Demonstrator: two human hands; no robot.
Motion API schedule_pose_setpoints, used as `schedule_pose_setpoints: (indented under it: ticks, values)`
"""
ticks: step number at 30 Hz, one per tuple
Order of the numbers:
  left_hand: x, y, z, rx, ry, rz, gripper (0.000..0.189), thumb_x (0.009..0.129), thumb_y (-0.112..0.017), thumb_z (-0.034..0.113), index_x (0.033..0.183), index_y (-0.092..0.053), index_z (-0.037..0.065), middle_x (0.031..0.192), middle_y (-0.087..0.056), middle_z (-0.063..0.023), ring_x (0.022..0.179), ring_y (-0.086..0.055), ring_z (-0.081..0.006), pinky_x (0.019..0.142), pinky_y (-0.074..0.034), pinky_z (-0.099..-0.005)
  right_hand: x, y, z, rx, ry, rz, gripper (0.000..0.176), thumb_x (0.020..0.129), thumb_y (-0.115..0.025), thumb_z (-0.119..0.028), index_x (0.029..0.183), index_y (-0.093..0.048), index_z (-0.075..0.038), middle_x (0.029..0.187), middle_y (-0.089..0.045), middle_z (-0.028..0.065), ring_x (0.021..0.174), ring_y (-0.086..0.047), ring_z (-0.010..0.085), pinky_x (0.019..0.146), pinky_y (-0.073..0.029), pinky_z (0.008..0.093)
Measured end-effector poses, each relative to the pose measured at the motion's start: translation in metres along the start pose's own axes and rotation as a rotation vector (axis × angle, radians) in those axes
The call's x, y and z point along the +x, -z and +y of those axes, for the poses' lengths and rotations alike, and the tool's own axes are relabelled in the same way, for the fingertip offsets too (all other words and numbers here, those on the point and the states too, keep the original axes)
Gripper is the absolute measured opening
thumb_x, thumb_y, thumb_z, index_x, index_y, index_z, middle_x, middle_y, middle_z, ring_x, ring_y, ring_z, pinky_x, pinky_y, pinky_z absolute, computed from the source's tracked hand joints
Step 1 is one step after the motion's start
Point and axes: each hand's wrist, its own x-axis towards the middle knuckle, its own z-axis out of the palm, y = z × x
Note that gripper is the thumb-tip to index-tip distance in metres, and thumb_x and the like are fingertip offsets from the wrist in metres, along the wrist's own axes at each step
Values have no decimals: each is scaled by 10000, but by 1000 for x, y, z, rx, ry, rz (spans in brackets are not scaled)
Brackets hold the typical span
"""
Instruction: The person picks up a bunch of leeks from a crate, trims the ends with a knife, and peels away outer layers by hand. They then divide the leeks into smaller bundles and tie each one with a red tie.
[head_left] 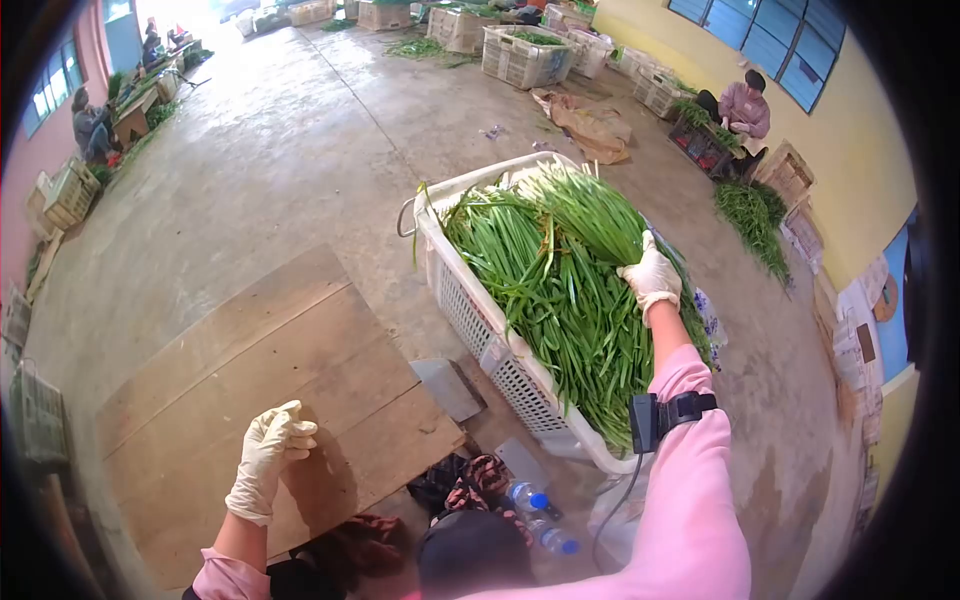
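A white plastic crate (470,300) stands in front of me, heaped with long green garlic chives (570,310). My right hand (652,275), in a pale glove, is closed around the leafy end of a bunch of garlic chives (590,205) on top of the heap. The bunch's pale stem ends point to the far side of the crate. Over the wooden board (250,350) on the left is my left hand (272,450), also gloved. Its fingers are curled in, and nothing shows in them.
Water bottles (540,515) with blue caps lie between board and crate. Further off are more crates (525,58) of greens and a brown sack (585,125) on the concrete floor. A person (742,108) sits by the right wall; others are at the far left.
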Motion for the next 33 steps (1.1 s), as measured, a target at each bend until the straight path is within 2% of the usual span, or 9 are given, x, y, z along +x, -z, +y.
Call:
schedule_pose_setpoints:
  ticks: [8,13,14,18,23,25,27,29,33]
  values:
    - [5,-9,3,-36,-20,-38,310,1011,-542,276,1224,-584,55,915,-739,-80,705,-692,-136,595,-542,-241,1,80,-8,122,160,247,872,756,-790,-325,1512,-360,-267,1038,-702,180,934,-678,360,787,-504,454]
    - [7,-31,11,3,-40,-93,326,1007,-542,296,1239,-591,72,939,-734,-91,758,-695,-161,650,-552,-279,-11,145,-3,101,187,350,849,771,-790,-297,1506,-366,-292,1061,-698,177,937,-673,364,803,-495,444]
    - [8,-35,12,5,-42,-103,324,1008,-539,297,1238,-592,75,943,-733,-90,763,-695,-160,655,-551,-279,-2,145,11,195,328,443,835,782,-784,-303,1504,-365,-307,1098,-692,165,971,-671,356,807,-498,440]
    - [10,-53,17,-10,-61,-175,326,1004,-562,302,1224,-592,64,958,-730,-81,778,-692,-150,687,-548,-278,-21,190,5,-20,206,373,853,769,-793,-315,1505,-361,-319,1151,-682,153,1014,-668,338,817,-505,431]
    - [5,-80,21,-58,-42,-237,340,995,-578,304,1236,-591,64,1002,-722,-80,844,-688,-170,776,-545,-316,-54,169,19,8,258,314,913,732,-815,-295,1516,-347,-293,1084,-695,180,939,-686,345,802,-516,429]
    - [20,-93,12,-147,-21,-297,380,982,-597,345,1258,-583,84,1109,-688,-101,963,-669,-216,848,-532,-350,-82,149,15,-3,276,259,931,709,-825,-225,1512,-356,-275,1126,-681,173,962,-680,340,805,-521,419]
    - [32,-117,7,-278,5,-354,409,971,-617,355,1273,-572,83,1164,-667,-119,1037,-646,-235,902,-518,-364,-99,111,26,93,534,395,953,689,-826,-143,1510,-359,-272,1178,-662,158,984,-670,340,813,-529,408]
    - [26,-150,13,-266,56,-441,531,966,-615,402,1342,-491,48,1370,-536,-175,1206,-552,-277,1030,-452,-404,-115,84,29,182,638,325,968,672,-823,-100,1509,-363,-261,1211,-652,138,997,-664,342,827,-538,408]
    - [59,-203,-35,-305,173,-535,741,962,-570,511,1475,-327,35,1488,-406,-195,1355,-402,-342,1099,-378,-441,-150,41,35,230,699,195,968,661,-811,-86,1508,-377,-260,1147,-666,165,907,-673,359,748,-546,421]
